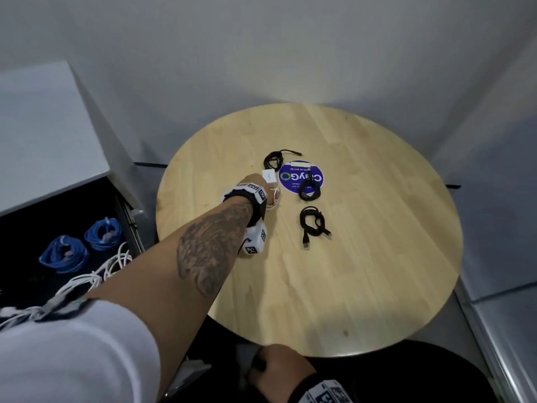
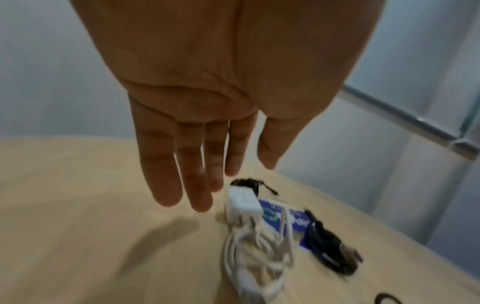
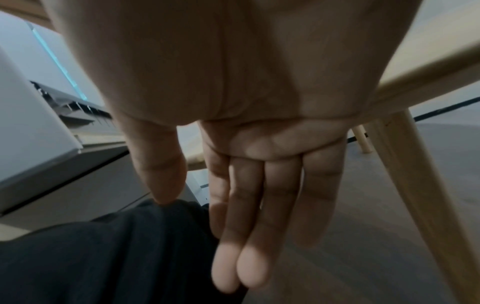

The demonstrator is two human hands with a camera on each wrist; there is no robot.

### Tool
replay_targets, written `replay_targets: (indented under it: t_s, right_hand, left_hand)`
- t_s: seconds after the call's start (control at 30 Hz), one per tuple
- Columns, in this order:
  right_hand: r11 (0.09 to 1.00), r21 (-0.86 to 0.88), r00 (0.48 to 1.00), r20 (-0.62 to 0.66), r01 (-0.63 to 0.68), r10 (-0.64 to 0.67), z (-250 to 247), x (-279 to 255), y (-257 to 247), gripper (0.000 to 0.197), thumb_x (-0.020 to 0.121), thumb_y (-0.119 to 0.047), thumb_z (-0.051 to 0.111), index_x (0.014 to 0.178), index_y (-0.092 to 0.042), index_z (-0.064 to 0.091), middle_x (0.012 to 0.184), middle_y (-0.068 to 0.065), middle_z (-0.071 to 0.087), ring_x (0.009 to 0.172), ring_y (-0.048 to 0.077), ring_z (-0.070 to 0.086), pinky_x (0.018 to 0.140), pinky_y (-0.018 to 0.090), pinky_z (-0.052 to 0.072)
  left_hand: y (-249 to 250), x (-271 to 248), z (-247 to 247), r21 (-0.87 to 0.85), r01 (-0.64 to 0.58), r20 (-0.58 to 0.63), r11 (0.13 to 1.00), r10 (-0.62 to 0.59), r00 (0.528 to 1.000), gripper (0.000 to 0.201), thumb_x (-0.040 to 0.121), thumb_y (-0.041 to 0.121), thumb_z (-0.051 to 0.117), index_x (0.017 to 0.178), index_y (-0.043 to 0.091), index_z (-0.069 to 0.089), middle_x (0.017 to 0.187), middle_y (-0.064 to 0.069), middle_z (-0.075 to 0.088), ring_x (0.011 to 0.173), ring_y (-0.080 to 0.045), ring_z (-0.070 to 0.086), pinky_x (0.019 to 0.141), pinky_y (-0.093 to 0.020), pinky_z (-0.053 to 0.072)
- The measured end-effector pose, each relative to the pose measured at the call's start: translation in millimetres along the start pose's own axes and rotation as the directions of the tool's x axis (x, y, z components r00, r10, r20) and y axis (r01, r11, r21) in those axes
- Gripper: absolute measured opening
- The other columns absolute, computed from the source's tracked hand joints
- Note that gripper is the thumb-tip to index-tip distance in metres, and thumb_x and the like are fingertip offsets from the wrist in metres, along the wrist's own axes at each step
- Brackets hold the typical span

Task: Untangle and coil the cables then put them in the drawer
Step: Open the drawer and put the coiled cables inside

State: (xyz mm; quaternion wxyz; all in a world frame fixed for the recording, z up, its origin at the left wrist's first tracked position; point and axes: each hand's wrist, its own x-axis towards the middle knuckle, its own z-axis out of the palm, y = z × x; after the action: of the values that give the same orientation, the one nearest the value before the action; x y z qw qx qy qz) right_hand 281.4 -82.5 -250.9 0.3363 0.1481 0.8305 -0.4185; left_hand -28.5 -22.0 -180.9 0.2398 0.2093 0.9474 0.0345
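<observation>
A white charger block with its white cable bunched loosely beside it lies on the round wooden table. My left hand hovers just above and to the left of the charger, fingers straight, holding nothing. Three coiled black cables lie nearby: one at the back, one on a blue sticker, one nearer me. My right hand is below the table edge, fingers straight, thumb touching dark cloth.
The open drawer at the left holds two blue cable coils and white cables. A grey cabinet top sits above it. Wooden table legs stand beside my right hand.
</observation>
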Motion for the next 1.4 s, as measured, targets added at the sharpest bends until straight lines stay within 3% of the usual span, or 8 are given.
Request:
replay_targets:
  t_s: [0.1, 0.2, 0.4, 0.57, 0.73, 0.93, 1.1, 1.4]
  right_hand:
    - [1.0, -0.016, 1.0, 0.015, -0.007, 0.007, 0.1, -0.9, -0.6, 0.048, 0.077, -0.064, 0.051, 0.117, -0.038, 0.058, 0.113, -0.002, 0.069, 0.114, 0.021, 0.062, 0.103, 0.035, 0.043]
    - [0.998, -0.024, 0.997, -0.039, -0.061, 0.06, -6.1, -12.7, -7.2, 0.047, 0.085, -0.054, 0.055, 0.12, -0.023, 0.065, 0.121, 0.005, 0.067, 0.116, 0.023, 0.061, 0.095, 0.025, 0.042]
    - [0.994, -0.061, 0.994, -0.073, -0.091, 0.087, -6.2, -24.5, -15.5, 0.039, 0.086, -0.051, 0.053, 0.1, -0.02, 0.071, 0.109, 0.005, 0.071, 0.105, 0.023, 0.065, 0.088, 0.026, 0.047]
    - [0.993, -0.1, 0.993, -0.106, -0.068, 0.058, -2.9, -25.4, -14.3, 0.024, 0.091, -0.039, 0.056, 0.072, -0.025, 0.061, 0.081, -0.006, 0.063, 0.084, 0.011, 0.056, 0.071, 0.02, 0.037]
    - [0.983, -0.18, 0.99, -0.139, -0.036, 0.011, 1.1, -26.0, -13.9, 0.011, 0.091, -0.033, 0.059, 0.087, -0.027, 0.067, 0.095, 0.002, 0.074, 0.087, 0.014, 0.066, 0.077, 0.024, 0.046]
    - [0.978, -0.2, 0.98, -0.2, -0.06, 0.02, 5.7, -20.1, -7.5, 0.017, 0.091, -0.034, 0.062, 0.075, -0.032, 0.064, 0.07, -0.01, 0.066, 0.07, 0.006, 0.063, 0.06, 0.011, 0.041]
    - [0.979, -0.192, 0.978, -0.209, -0.065, 0.024, 4.7, -19.9, -6.8, 0.014, 0.092, -0.034, 0.061, 0.083, -0.025, 0.068, 0.067, -0.01, 0.065, 0.065, 0.006, 0.06, 0.058, 0.012, 0.042]
    - [0.981, -0.175, 0.979, -0.198, -0.086, 0.05, 3.4, -22.6, -8.8, 0.014, 0.091, -0.035, 0.059, 0.08, -0.027, 0.065, 0.065, -0.012, 0.063, 0.062, 0.003, 0.058, 0.055, 0.009, 0.039]
  left_hand:
    - [-1.7, 2.5, 2.9, -0.093, 0.027, -0.011, 0.995, -0.028, 1.0, 0.051, 0.079, 0.055, 0.059, 0.111, 0.016, 0.052, 0.107, -0.008, 0.059, 0.102, -0.035, 0.06, 0.093, -0.054, 0.048]
    - [-13.7, 30.7, 15.8, -0.106, 0.025, 0.008, 0.994, -0.024, 1.0, 0.058, 0.068, 0.05, 0.068, 0.113, 0.015, 0.061, 0.101, -0.008, 0.066, 0.092, -0.037, 0.064, 0.083, -0.054, 0.053]
    - [-33.7, -33.1, -15.6, -0.404, -0.091, -0.07, 0.91, 0.068, 0.995, 0.016, 0.075, 0.017, 0.077, 0.072, 0.014, 0.062, 0.074, -0.006, 0.066, 0.067, -0.022, 0.057, 0.063, -0.029, 0.051]
    - [-86.3, -91.8, -74.1, -0.484, -0.184, -0.181, 0.855, 0.108, 0.977, 0.011, 0.081, 0.02, 0.076, 0.084, 0.013, 0.068, 0.067, 0.0, 0.066, 0.059, -0.013, 0.058, 0.055, -0.028, 0.053]
    - [-172.8, -157.2, -120.2, -0.327, -0.207, -0.209, 0.922, 0.143, 0.968, 0.014, 0.082, 0.023, 0.074, 0.073, 0.021, 0.064, 0.064, 0.005, 0.063, 0.059, -0.012, 0.058, 0.054, -0.023, 0.049]
    - [-247.3, -227.4, -106.2, -0.134, -0.171, -0.101, 0.976, 0.158, 0.982, 0.016, 0.074, 0.03, 0.082, 0.076, 0.018, 0.07, 0.064, 0.009, 0.062, 0.057, -0.005, 0.052, 0.056, -0.02, 0.042]
    - [-242.6, -242.0, -44.3, -0.108, -0.219, 0.088, 0.97, 0.229, 0.969, 0.015, 0.074, 0.025, 0.082, 0.079, 0.019, 0.07, 0.064, 0.01, 0.064, 0.051, -0.002, 0.057, 0.052, -0.017, 0.045]
    - [-208.5, -214.3, -71.8, 0.121, -0.209, -0.08, 0.97, 0.219, 0.972, 0.013, 0.08, 0.029, 0.074, 0.084, 0.017, 0.073, 0.081, 0.002, 0.071, 0.076, -0.017, 0.066, 0.069, -0.029, 0.053]
